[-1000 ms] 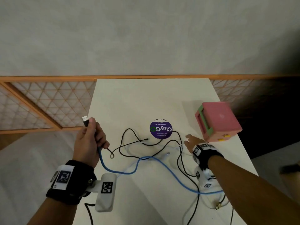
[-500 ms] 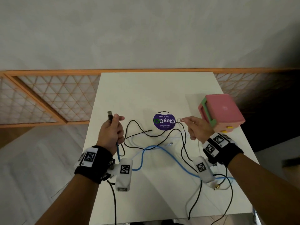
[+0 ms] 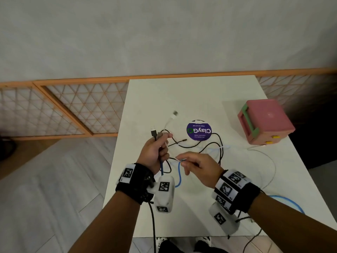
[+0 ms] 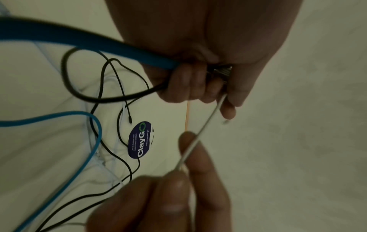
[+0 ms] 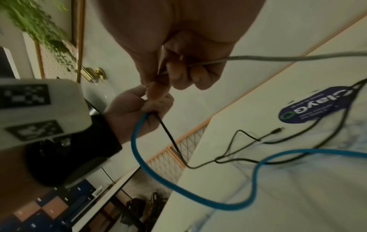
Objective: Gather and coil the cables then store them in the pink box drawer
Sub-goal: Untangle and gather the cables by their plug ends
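The left hand (image 3: pixel 155 152) grips the blue cable (image 4: pixel 127 50) and black cable (image 4: pixel 111 98) tight — the right hand (image 3: pixel 197 167) pinches a thin white cable (image 4: pixel 200 133). The pink box (image 3: pixel 268 121) sits at two o'clock.

The right hand (image 5: pixel 178 59) fills the top of the view, its fingers curled and pinching a thin grey cable (image 5: pixel 288 58) that runs off to the right edge. Just below it, the left hand (image 5: pixel 137 108) grips a thick blue cable (image 5: pixel 178 188) and a thin black cable (image 5: pixel 168 136) together; the fingertips of the two hands meet. The blue cable hangs in a loop off the white counter (image 5: pixel 278 204) and back onto it. Other black cables lie tangled on the counter, one crossing a round purple sticker (image 5: pixel 309 108). A white marked block (image 5: pixel 35 109) sits on the left wrist. Green leaves (image 5: pixel 39 20) hang at the top left.
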Action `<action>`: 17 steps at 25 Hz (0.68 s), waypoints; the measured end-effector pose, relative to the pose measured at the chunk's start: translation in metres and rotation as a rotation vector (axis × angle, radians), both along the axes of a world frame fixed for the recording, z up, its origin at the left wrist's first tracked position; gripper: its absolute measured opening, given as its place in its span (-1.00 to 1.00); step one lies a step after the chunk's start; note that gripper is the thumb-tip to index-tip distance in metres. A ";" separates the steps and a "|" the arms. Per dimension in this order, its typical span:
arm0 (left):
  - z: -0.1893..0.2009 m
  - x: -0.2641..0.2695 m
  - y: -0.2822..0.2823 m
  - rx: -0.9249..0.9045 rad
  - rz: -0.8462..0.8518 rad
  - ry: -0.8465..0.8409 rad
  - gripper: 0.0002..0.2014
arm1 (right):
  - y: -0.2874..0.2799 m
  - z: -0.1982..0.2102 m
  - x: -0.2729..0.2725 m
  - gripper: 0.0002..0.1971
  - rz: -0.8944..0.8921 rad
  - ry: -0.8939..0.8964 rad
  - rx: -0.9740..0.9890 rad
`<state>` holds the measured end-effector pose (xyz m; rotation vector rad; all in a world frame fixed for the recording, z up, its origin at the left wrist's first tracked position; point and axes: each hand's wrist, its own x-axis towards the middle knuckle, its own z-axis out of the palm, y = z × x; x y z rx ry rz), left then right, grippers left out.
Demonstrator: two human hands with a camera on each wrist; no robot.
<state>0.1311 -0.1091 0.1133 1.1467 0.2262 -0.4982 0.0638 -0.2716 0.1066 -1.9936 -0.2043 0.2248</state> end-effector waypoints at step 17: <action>0.000 0.033 0.039 -0.223 0.370 -0.028 -0.71 | -0.066 -0.027 -0.026 -0.89 -0.029 0.277 -0.387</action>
